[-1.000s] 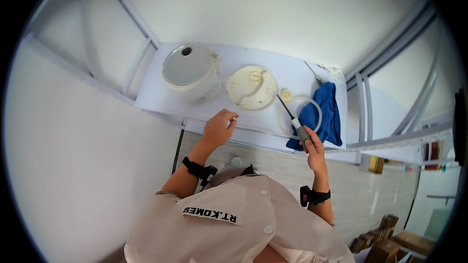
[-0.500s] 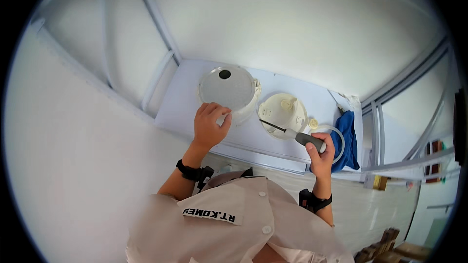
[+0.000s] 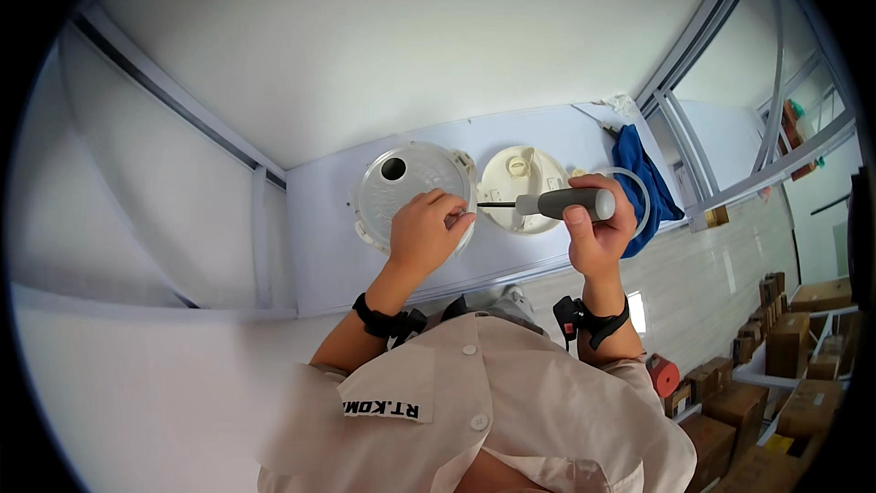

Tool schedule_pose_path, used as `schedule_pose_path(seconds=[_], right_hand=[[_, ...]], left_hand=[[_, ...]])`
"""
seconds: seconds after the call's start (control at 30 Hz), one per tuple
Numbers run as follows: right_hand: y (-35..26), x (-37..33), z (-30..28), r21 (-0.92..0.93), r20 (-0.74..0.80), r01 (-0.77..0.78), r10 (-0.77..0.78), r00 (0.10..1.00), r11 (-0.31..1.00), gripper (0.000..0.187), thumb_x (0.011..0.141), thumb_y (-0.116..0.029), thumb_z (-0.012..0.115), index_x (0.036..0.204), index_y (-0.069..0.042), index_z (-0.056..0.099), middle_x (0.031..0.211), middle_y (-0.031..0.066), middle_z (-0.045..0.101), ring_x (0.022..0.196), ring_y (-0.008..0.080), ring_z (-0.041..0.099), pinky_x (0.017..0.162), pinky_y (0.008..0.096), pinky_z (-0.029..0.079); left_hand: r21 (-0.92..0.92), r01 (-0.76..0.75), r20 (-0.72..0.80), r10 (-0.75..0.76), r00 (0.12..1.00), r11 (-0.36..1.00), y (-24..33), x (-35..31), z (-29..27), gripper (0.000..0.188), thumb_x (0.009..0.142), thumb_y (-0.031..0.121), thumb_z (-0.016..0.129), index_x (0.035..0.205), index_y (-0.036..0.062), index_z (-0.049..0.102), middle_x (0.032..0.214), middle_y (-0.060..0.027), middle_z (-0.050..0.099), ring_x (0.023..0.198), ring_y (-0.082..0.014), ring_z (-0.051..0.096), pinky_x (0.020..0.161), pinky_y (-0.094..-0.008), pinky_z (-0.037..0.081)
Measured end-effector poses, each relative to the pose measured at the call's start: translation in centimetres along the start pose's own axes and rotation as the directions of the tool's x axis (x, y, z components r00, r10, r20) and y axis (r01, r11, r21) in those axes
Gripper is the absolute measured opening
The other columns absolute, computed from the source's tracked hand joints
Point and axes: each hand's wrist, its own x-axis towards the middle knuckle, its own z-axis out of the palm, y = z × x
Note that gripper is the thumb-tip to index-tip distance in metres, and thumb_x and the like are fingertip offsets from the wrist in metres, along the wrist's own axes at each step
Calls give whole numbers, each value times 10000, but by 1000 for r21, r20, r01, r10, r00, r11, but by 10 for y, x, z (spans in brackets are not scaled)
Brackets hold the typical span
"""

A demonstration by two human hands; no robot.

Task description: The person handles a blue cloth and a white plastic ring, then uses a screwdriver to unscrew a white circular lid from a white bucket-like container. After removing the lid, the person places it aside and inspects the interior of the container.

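My right hand (image 3: pixel 598 233) is closed round the grey handle of a screwdriver (image 3: pixel 568 204). Its dark shaft points left, the tip just short of my left fingertips. With thumb and fingers pinched together, my left hand (image 3: pixel 424 233) is over the near right edge of a round white housing (image 3: pixel 374 196). What the pinch holds, if anything, is too small to make out. A grey disc with a dark round hole (image 3: pixel 393 169) tops the housing. Right of it lies a round cream cover (image 3: pixel 547 172) with moulded parts inside, partly behind the screwdriver.
A small cream cap (image 3: pixel 577 172) lies beyond my right hand. A translucent ring (image 3: pixel 647 201) rests by a blue cloth (image 3: pixel 655 184) at the table's right end, with a thin tool (image 3: pixel 595 116) behind it. Frame posts (image 3: pixel 271 228) bound the table. Cardboard boxes (image 3: pixel 735 402) stand lower right.
The screwdriver has swung level and come up to my left fingertips. My left hand has moved right across the housing and closed into a pinch. The whole view has turned.
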Motion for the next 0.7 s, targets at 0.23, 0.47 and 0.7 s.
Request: schedule_pose_path(seconds=[0.23, 0.47, 0.7], right_hand=[[-4, 5, 26, -124, 135, -32, 48, 990, 992, 387, 876, -251, 886, 1090, 20, 711, 844, 70, 751, 735, 130, 679, 657, 261, 520], [-6, 8, 35, -169, 118, -16, 37, 992, 985, 399, 896, -293, 875, 1086, 16, 708, 857, 76, 758, 738, 128, 671, 650, 259, 517], [-11, 9, 39, -187, 107, -48, 69, 992, 981, 396, 919, -290, 860, 1112, 16, 698, 865, 66, 750, 738, 102, 654, 635, 244, 506]], left_hand=[[-55, -28, 25, 30, 999, 998, -5, 1, -5, 160, 838, 208, 860, 916, 98, 775, 871, -16, 735, 765, -213, 714, 678, -347, 563], [-78, 13, 55, -9, 998, 997, -4, 1, -10, 136, 850, 211, 836, 902, 92, 796, 847, -16, 745, 832, -249, 705, 710, -397, 561], [-140, 13, 39, -8, 999, 990, -8, 0, -8, 145, 846, 210, 836, 916, 87, 806, 862, -24, 758, 841, -251, 707, 729, -396, 568]])
